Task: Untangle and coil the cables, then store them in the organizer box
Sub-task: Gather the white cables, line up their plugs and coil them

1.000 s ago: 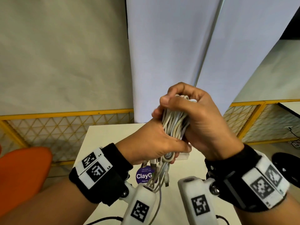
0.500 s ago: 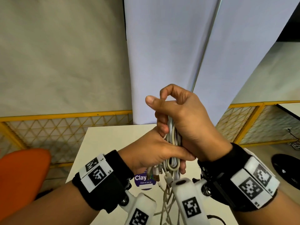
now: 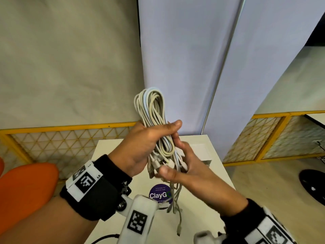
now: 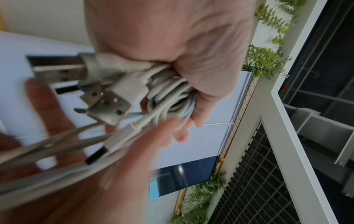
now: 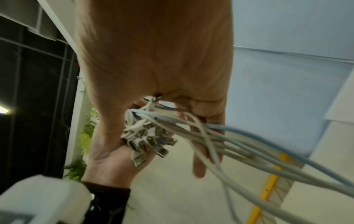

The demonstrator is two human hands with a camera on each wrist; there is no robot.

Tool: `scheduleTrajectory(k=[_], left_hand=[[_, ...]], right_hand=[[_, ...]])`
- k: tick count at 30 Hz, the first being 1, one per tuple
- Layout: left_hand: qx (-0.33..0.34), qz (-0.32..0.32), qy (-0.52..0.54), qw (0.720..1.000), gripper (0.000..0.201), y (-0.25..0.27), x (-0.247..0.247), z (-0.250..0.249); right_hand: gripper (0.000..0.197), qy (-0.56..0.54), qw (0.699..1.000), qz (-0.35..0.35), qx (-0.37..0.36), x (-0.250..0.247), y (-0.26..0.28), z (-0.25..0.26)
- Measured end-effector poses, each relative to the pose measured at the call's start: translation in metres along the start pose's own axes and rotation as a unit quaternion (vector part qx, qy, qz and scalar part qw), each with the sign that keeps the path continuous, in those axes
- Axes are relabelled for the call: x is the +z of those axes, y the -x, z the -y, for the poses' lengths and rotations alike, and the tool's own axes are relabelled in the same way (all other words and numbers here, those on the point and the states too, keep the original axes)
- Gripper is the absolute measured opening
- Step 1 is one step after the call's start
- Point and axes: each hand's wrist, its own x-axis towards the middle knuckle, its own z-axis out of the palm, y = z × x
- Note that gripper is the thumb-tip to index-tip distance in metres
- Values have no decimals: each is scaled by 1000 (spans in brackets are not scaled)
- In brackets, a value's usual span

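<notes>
A bundle of white and grey cables (image 3: 150,104) stands upright as a long coil. My left hand (image 3: 149,140) grips the coil around its lower middle, thumb across the front. Just below, my right hand (image 3: 182,164) holds the loose cable ends (image 3: 174,199), thumb over several USB plugs (image 3: 154,166) and fingers behind them. The ends hang down toward the table. In the left wrist view my left hand (image 4: 172,45) closes on the coil (image 4: 168,94), with the plugs (image 4: 107,106) sticking out. The right wrist view shows strands (image 5: 239,144) running under my right hand (image 5: 153,60).
Below the hands is a small white table (image 3: 109,152) with a purple round sticker (image 3: 159,194). A white box-like thing (image 3: 200,150) sits on it, partly hidden behind my right hand. An orange seat (image 3: 26,187) is at the left, with yellow mesh fencing (image 3: 61,143) behind.
My right hand has left the top of the coil and dropped below my left hand onto the loose ends. The coil's top loop now shows. My left hand keeps its grip.
</notes>
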Motion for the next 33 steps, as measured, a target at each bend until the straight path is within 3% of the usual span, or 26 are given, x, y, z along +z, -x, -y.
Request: scheduleTrajectory(k=[4,9,13,15,18,21,27,33], left_hand=[[-5,-1,-5,1000,25,-4,-9,-6],[-27,17,12,999,22,-4,-18,-6],[-45,-9,16,999,27,-3,-15,-2],[-50,-21,20,998,26,-4,-12,0],[-47,-15,28,998,25,-3,-4,2],[-33,6,22,999,26,-2,-1,1],[-2,65,-4,998,23,0,-4,-7],[51,147,-74,985,21,5,-3,-13]], right_hand=[[27,-29,999,-16,37,1,4,-22],[39,-10,999,8,47,-9,15,-28],[33,55,998,14,24,-18,27,-36],[20,63,997,-32,-8,-14,29,-37],[36,24,989,-131,-67,-6,27,-35],[20,3,984,-147,-102,-2,26,-21],[7,1,987,-147,-65,-8,31,-6],[30,-23,984,-173,-24,-14,27,-3]])
